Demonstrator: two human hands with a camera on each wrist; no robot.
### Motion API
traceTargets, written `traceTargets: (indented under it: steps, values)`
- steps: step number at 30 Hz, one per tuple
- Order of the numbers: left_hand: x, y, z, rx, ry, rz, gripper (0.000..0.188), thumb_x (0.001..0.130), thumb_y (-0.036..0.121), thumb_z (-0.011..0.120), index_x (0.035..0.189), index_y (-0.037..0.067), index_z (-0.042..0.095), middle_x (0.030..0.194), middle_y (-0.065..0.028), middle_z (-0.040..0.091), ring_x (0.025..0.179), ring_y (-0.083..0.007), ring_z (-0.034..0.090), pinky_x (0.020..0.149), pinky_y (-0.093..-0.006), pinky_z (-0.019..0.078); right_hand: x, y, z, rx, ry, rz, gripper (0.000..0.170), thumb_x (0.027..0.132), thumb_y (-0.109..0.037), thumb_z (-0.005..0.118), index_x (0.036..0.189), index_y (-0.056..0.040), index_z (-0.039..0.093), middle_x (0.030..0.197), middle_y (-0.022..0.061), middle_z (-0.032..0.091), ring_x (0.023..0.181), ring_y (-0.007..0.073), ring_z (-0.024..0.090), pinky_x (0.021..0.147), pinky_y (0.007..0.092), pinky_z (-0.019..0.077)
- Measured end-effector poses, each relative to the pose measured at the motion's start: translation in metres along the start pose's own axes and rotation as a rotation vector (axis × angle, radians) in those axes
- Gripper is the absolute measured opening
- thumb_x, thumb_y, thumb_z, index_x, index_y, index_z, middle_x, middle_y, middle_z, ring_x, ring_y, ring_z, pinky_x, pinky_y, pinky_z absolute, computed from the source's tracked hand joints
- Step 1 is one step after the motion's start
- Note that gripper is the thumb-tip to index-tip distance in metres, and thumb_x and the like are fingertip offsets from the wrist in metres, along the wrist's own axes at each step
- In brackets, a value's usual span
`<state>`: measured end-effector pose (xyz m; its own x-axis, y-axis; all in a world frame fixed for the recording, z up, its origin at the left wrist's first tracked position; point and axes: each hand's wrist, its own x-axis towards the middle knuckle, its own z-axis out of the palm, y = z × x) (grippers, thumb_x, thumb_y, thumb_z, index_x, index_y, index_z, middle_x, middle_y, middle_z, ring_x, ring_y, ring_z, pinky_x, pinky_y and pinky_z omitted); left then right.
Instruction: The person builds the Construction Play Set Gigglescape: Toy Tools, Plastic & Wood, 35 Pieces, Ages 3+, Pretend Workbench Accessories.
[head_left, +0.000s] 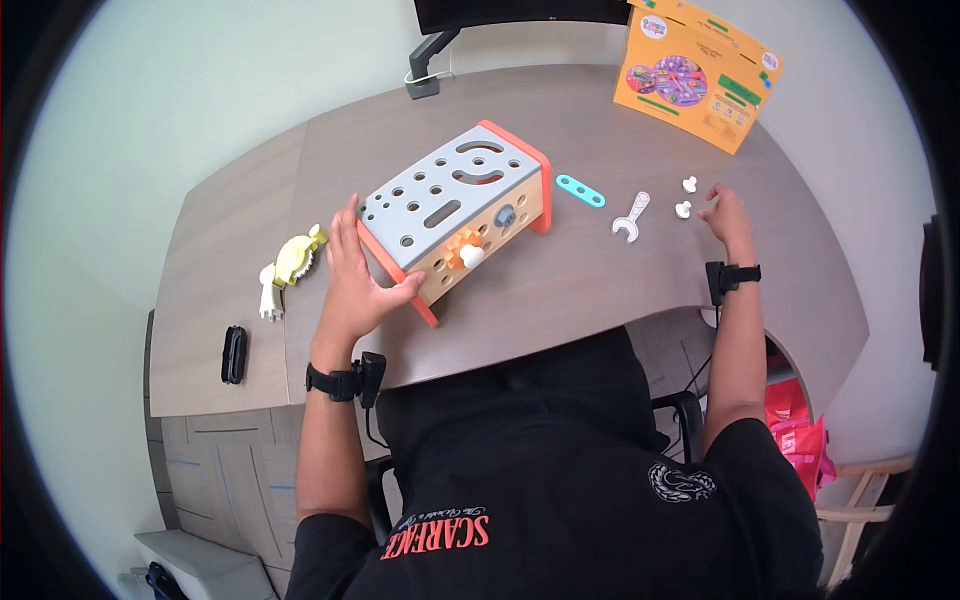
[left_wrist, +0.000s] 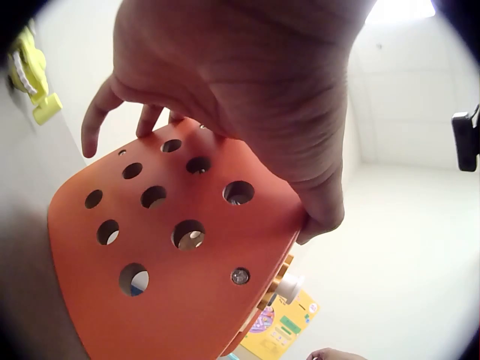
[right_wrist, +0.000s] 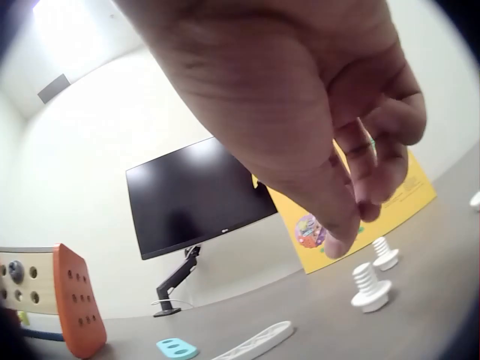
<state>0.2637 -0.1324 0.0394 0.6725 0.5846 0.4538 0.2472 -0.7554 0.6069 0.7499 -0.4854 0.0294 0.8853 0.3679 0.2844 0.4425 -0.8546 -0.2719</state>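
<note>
Left hand (head_left: pixel 358 287) holds the toy box's (head_left: pixel 475 200) left end, likely steadying it; right hand (head_left: pixel 731 218), grip loose, empty, hovers by white screws (head_left: pixel 683 210).

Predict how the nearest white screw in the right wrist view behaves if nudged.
The white screw stands on its wide head, so a low nudge would probably slide it. Tipped over, it may roll in an arc, its round head being wider than its threaded stem. The threads should resist slipping when pinched.

Toy box (head_left: pixel 472 213): smooth matt top (head_left: pixel 457 190), wood-like side panel (right_wrist: pixel 45 285). Right, screws (right_wrist: pixel 373 295): smooth plastic. Far, monitor (right_wrist: pixel 202 199): glossy. Near, shirt (head_left: pixel 590 500): matt cloth.
</note>
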Motion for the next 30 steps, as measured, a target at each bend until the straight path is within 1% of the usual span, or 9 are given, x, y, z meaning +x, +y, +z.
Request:
traceTargets:
  steps: [6,9,12,15,18,21,24,27,30]
  values:
    - [0.001,-0.004,0.002,-0.036,0.029,0.028,0.127,0.063,0.046,0.091,0.163,0.004,0.025,0.153,-0.0216,0.04,0.141,-0.044,0.04,0.119,-0.0567,0.0336,0.013,0.0,0.032,0.107,-0.09,-0.067,0.034,0.084,-0.021,0.088,0.112,-0.0071,0.075,0.096,0.015,0.075,0.095,0.0341,0.074,0.083,0.0455,0.0572]
    - [0.001,-0.008,0.003,0.015,0.039,0.067,0.127,0.064,0.046,0.091,0.163,0.003,0.025,0.152,-0.0213,0.04,0.14,-0.043,0.04,0.119,-0.0551,0.0336,0.017,0.005,0.054,0.153,-0.029,-0.124,0.029,0.082,-0.013,0.087,0.106,-0.0016,0.075,0.086,0.0139,0.072,0.082,0.0299,0.071,0.078,0.0428,0.0565]
    - [0.001,-0.004,0.0,0.008,0.034,0.052,0.127,0.064,0.047,0.09,0.163,0.002,0.025,0.153,-0.0213,0.039,0.14,-0.0431,0.04,0.119,-0.0546,0.0341,0.017,0.003,0.063,0.121,-0.03,-0.063,0.025,0.082,-0.012,0.086,0.101,0.0004,0.075,0.087,0.0156,0.072,0.084,0.03,0.072,0.078,0.0432,0.0566]
    - [0.0,-0.004,0.001,0.002,0.031,0.045,0.127,0.064,0.047,0.09,0.163,0.002,0.025,0.153,-0.0214,0.038,0.14,-0.0432,0.039,0.119,-0.0543,0.0345,0.013,0.0,0.064,0.115,0.031,-0.09,0.023,0.083,-0.01,0.084,0.095,0.0026,0.069,0.086,0.0178,0.072,0.083,0.0315,0.071,0.078,0.0438,0.0566]
    - [0.0,-0.002,0.0,0.016,0.029,0.039,0.127,0.064,0.048,0.09,0.163,0.002,0.025,0.154,-0.0216,0.037,0.141,-0.0436,0.039,0.119,-0.0548,0.0346,0.016,-0.003,0.061,0.17,0.112,-0.137,0.023,0.089,-0.013,0.081,0.093,0.0008,0.063,0.085,0.0135,0.071,0.083,0.0273,0.072,0.076,0.0402,0.0578]
    - [0.0,0.001,-0.002,0.015,0.003,0.012,0.126,0.066,0.049,0.087,0.165,0.002,0.023,0.158,-0.0232,0.037,0.148,-0.0421,0.036,0.124,-0.0524,0.0295,0.025,-0.005,0.07,0.653,-0.007,-0.008,0.031,0.097,-0.024,0.078,0.094,-0.0014,0.057,0.086,0.0114,0.069,0.081,0.0213,0.07,0.075,0.0358,0.0587]
    - [0.0,-0.001,-0.001,0.024,0.006,0.016,0.126,0.067,0.049,0.087,0.165,0.001,0.023,0.158,-0.0234,0.037,0.148,-0.0422,0.036,0.124,-0.0524,0.0296,0.013,-0.025,0.062,1.114,-0.183,0.01,0.03,0.101,-0.031,0.076,0.096,-0.0061,0.058,0.089,0.0029,0.065,0.082,0.0101,0.066,0.074,0.0281,0.0576]
    - [0.0,-0.003,-0.001,0.033,0.009,0.032,0.126,0.067,0.05,0.087,0.165,0.002,0.024,0.158,-0.0236,0.037,0.148,-0.0423,0.036,0.123,-0.0525,0.0301,0.012,-0.032,0.058,1.035,-0.248,0.086,0.026,0.102,-0.031,0.075,0.101,-0.0076,0.064,0.093,0.0003,0.066,0.081,0.0079,0.065,0.077,0.0262,0.0579]
    - [0.0,-0.004,0.0,0.03,0.033,0.04,0.127,0.064,0.05,0.089,0.162,0.002,0.026,0.153,-0.0224,0.038,0.14,-0.0439,0.04,0.119,-0.0565,0.034,0.008,-0.037,0.062,1.11,-0.382,0.113,0.024,0.102,-0.029,0.075,0.11,-0.0076,0.068,0.095,0.0002,0.067,0.086,0.009,0.068,0.081,0.0252,0.0587]
